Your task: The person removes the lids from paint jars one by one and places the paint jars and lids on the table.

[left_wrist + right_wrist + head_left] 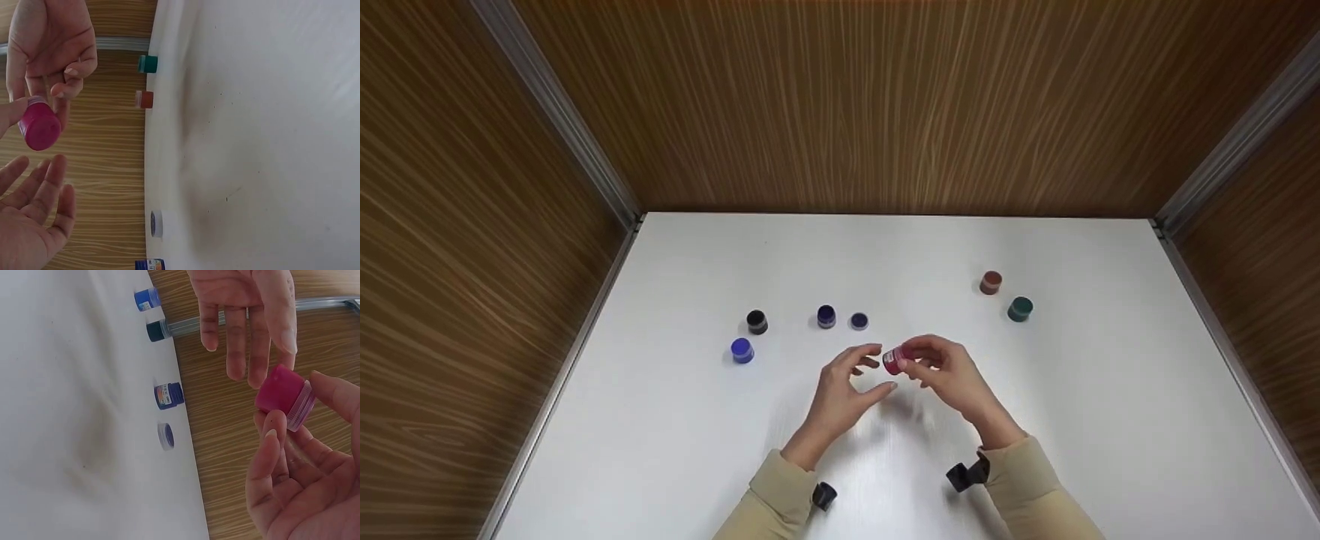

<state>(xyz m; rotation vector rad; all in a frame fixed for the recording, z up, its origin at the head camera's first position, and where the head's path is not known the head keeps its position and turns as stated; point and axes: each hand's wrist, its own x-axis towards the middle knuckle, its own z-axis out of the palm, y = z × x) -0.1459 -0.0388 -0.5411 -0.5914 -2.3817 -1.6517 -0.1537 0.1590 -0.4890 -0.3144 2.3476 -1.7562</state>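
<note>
A small pink paint jar (893, 361) with a clear ribbed lid (301, 406) is held in the air, tilted. My right hand (952, 379) pinches it at the lid end between thumb and fingers. Just left of the jar, my left hand (840, 394) has its fingers spread and thumb apart, with a small gap to the jar in the head view. Beyond the hands on the table stands a dark blue jar (826, 316), its threaded neck (176, 393) bare. Beside it lies a loose lid (859, 321), purple inside.
A black jar (757, 322) and a bright blue jar (742, 350) stand on the left of the white table (660, 450). To the right are a brown-red jar (991, 282) and a green jar (1020, 309). Wood-grain panels (840, 112) wall the back and sides.
</note>
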